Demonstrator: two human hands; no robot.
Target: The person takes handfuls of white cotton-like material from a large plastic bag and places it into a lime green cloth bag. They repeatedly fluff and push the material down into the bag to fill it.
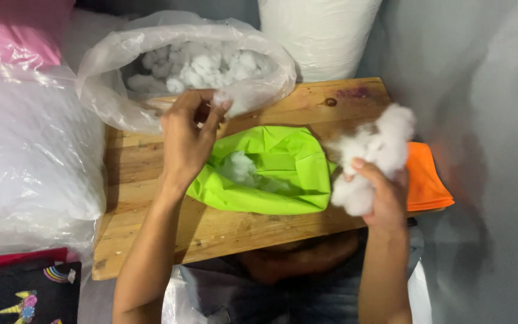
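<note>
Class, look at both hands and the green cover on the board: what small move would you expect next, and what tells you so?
Probably the right hand carries its clump of white stuffing over to the green cover and pushes it in. The cover lies open with only a little stuffing inside, the clump is already beside its mouth, and the left hand is at the plastic bag of stuffing.
</note>
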